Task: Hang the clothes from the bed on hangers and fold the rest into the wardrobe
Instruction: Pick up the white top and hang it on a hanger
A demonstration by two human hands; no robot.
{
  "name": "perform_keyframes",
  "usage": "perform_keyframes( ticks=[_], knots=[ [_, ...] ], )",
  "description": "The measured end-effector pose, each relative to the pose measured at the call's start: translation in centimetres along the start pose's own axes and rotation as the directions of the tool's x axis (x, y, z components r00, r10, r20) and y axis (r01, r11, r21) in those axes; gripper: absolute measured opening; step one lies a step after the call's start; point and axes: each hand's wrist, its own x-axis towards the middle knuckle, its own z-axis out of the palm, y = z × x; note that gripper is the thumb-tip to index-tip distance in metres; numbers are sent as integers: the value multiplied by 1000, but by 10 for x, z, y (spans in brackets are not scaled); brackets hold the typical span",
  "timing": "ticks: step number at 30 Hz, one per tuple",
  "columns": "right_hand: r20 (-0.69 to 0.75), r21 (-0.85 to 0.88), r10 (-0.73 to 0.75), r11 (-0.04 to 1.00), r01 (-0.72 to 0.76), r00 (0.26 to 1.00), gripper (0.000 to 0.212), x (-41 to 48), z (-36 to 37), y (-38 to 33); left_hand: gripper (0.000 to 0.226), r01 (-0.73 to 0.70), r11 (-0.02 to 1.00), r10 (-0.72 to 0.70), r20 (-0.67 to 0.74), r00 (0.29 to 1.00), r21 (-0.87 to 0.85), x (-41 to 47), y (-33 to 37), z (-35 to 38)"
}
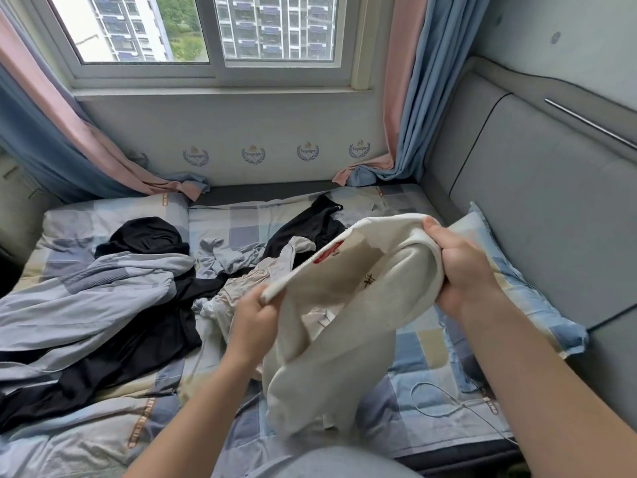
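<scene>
From the head camera, a cream knit garment [344,305] hangs in the middle of the scene, lifted above the bed [241,229] and held by both hands. The left hand [256,317] pinches the garment's lower left edge, fingers curled round a fold of the fabric. The right hand [462,270] grips its upper right edge in a closed fist, with the thumb on top. Between the two hands the cloth is stretched into a slanting band, and the rest droops toward the checked sheet. A red patch [327,251] and a small dark embroidered mark [370,281] show on the garment's upper face. Just behind it and to its left lies a pale beige piece [241,281], crumpled, and beyond that a light grey-blue piece [224,253]. Behind the garment a black top [310,229] is spread on the sheet. Further left of it are a second black garment [148,236], bunched, and a pale blue striped shirt [103,291] lying over more black cloth. To the garment's right a checked pillow [517,288] leans against the grey padded headboard [534,167]. Below and to the right of the garment, a thin white cable [441,405] loops on the sheet. Well behind it, past the far edge of the bed, stands a window [206,39] flanked by pink and blue curtains [410,98], whose hems reach the mattress.
</scene>
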Motion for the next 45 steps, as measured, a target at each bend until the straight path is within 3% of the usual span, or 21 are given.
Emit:
perform_keyframes(
  ticks=[3,8,11,14,16,19,21,22,25,27,29,32,38,41,45],
  knots=[
    [-40,-3,169,986,-169,985,31,20,-13,25,48,-45,994,33,-117,993,-97,9,19,-11],
    [-91,14,357,934,-357,930,19,44,-30,78,49,-65,984,30,-208,978,-163,11,49,-23],
    [-133,-40,417,904,-425,899,23,49,-34,102,48,-46,982,9,-195,981,-185,7,65,-27],
    [-37,-147,325,933,-327,945,29,36,-14,107,50,-38,988,31,-53,998,-147,0,73,-26],
    [169,-234,242,952,-199,956,30,20,6,105,50,-54,991,62,59,996,-122,-6,78,-22],
    [533,-347,160,937,42,831,51,-6,33,98,57,-55,994,69,144,987,-98,-9,86,-25],
    [656,-357,131,922,152,743,55,-21,48,100,65,-48,993,67,182,981,-109,-8,93,-31],
    [673,-364,100,907,212,733,50,-26,53,104,65,-40,992,64,209,976,-116,-7,96,-35],
    [622,-408,-35,839,361,782,16,-32,63,118,68,-33,989,74,292,954,-145,-11,107,-41],
    [565,-474,-82,782,404,821,8,-30,64,127,79,-6,983,65,315,947,-185,-14,111,-41],
    [506,-589,-86,692,417,858,25,-20,58,136,74,-7,979,72,316,946,-202,-17,114,-42],
    [386,-725,-41,604,331,921,19,6,37,151,60,-2,979,65,302,951,-202,-18,118,-46],
    [209,-819,-87,529,223,974,19,47,-17,128,76,3,990,39,299,953,-140,-10,106,-55],
    [198,-823,-111,521,227,974,32,52,-38,98,76,-10,998,26,268,963,-61,0,90,-58],
    [290,-793,-108,529,302,951,31,42,-49,59,51,-72,982,29,236,971,174,15,65,-62]
  ],
)
